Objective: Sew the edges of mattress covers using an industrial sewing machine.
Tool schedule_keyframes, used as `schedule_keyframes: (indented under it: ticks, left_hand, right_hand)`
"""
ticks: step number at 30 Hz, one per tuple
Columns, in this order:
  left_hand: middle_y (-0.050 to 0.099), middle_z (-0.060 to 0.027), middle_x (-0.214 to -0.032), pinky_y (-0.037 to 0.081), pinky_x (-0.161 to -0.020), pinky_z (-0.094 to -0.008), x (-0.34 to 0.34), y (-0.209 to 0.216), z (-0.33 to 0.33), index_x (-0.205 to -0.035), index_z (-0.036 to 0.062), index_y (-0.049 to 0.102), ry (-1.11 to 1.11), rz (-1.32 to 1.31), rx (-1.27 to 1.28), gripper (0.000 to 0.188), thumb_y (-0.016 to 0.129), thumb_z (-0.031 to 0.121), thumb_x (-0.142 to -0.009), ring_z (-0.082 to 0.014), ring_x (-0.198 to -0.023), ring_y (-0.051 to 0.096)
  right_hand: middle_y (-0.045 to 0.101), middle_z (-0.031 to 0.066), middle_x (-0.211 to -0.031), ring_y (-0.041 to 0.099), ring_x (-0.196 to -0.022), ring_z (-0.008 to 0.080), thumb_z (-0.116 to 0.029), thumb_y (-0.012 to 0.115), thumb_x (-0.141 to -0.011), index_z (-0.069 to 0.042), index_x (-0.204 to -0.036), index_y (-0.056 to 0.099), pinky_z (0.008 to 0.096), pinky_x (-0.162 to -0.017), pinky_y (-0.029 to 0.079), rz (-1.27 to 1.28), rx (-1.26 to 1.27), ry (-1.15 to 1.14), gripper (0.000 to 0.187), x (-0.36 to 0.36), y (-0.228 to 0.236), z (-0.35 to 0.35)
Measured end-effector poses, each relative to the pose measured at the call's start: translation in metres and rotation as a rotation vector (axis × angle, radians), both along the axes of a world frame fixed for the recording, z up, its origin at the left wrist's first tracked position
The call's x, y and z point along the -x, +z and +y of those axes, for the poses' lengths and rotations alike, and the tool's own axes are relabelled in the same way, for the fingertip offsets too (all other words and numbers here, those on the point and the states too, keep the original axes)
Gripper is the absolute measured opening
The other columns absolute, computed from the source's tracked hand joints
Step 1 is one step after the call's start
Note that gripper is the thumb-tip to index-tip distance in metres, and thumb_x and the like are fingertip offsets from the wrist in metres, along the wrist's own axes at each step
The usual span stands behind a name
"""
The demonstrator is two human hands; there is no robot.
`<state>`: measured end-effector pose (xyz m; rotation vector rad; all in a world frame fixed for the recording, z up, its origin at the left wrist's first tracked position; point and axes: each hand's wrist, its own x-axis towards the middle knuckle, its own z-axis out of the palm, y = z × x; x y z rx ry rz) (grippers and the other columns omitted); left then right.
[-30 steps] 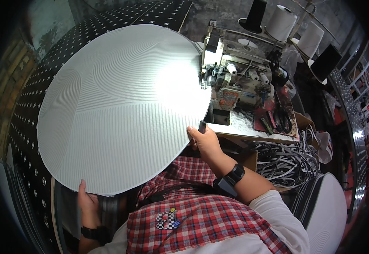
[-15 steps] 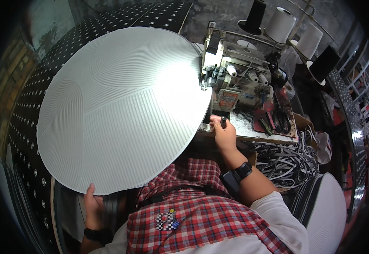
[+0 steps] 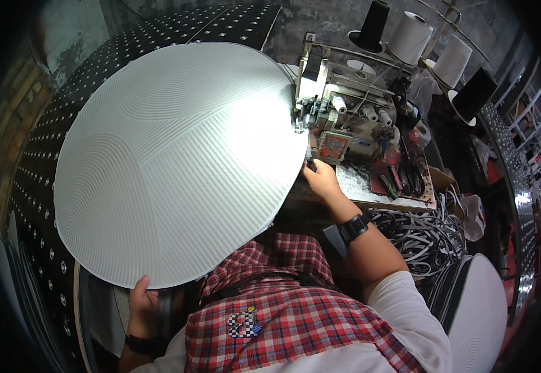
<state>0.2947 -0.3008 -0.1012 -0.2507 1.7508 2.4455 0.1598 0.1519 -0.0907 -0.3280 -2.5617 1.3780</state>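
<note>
A large round light-grey mat (image 3: 177, 180) with curved ridges lies in front of me, its right edge under the needle area of a sewing machine (image 3: 351, 118). At the mat's lower left edge, my left hand (image 3: 141, 304) grips the rim, thumb on top and the other fingers partly hidden below. Beside the rim just under the machine head is my right hand (image 3: 325, 181). Its fingers are closed around a small black cylindrical handle (image 3: 311, 164), whose kind I cannot make out. The machine's lamp glares white over the mat's right part.
Black and white thread cones (image 3: 410, 38) stand behind the machine. Scissors (image 3: 414, 179) lie on its worktop. Tangled grey and black strips (image 3: 416, 239) fill a box below. More round mats (image 3: 478, 311) lean at the right. A dark studded table (image 3: 40, 205) stretches along the left.
The mat has turned counterclockwise, its ridge pattern shifting left at the top and down at the left. My right hand has moved up and left to the mat's rim; my left has shifted slightly right.
</note>
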Motion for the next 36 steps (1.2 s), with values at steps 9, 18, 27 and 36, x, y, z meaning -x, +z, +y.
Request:
schedule_keyframes:
  ticks: [9,18,27,36]
  left_hand:
    - [0.045,-0.0145,-0.116,0.038,-0.088,-0.0365,0.002,0.004,-0.003,-0.119,-0.0038,0.036,0.131,-0.076,-0.040,0.044,0.044,0.017,-0.081,-0.0258,-0.105,0.047]
    - [0.046,-0.0133,-0.115,0.034,-0.093,-0.0381,0.010,0.005,0.007,-0.118,-0.0033,0.036,0.235,0.060,-0.155,0.043,0.044,0.016,-0.081,-0.0255,-0.108,0.045]
    - [0.044,-0.0131,-0.118,0.033,-0.093,-0.0350,0.009,0.008,0.005,-0.116,-0.0041,0.039,0.247,0.038,-0.267,0.040,0.044,0.012,-0.080,-0.0242,-0.109,0.043]
    - [0.048,-0.0111,-0.113,0.037,-0.090,-0.0349,0.002,0.001,0.008,-0.110,-0.0016,0.044,0.206,0.024,-0.190,0.032,0.040,0.016,-0.084,-0.0216,-0.104,0.047]
  right_hand:
    - [0.056,0.0125,-0.075,0.055,-0.072,0.0244,-0.021,0.052,-0.083,-0.001,-0.079,0.059,0.0302,-0.066,0.043,0.322,-0.036,-0.018,0.021,-0.084,0.010,-0.028]
    - [0.060,0.0102,-0.074,0.058,-0.070,0.0177,-0.021,0.054,-0.083,0.000,-0.081,0.060,0.0272,-0.065,0.044,0.098,0.266,-0.003,0.022,-0.135,-0.035,-0.037]
    - [0.052,0.0051,-0.057,0.046,-0.054,0.0117,-0.022,0.056,-0.080,0.000,-0.072,0.057,0.0274,-0.052,0.039,-0.195,0.274,-0.039,0.024,-0.163,-0.068,-0.037]
    - [0.061,0.0119,-0.070,0.058,-0.063,0.0196,-0.027,0.056,-0.079,0.002,-0.081,0.061,0.0310,-0.060,0.044,-0.660,0.112,0.100,0.030,-0.187,-0.090,-0.019]
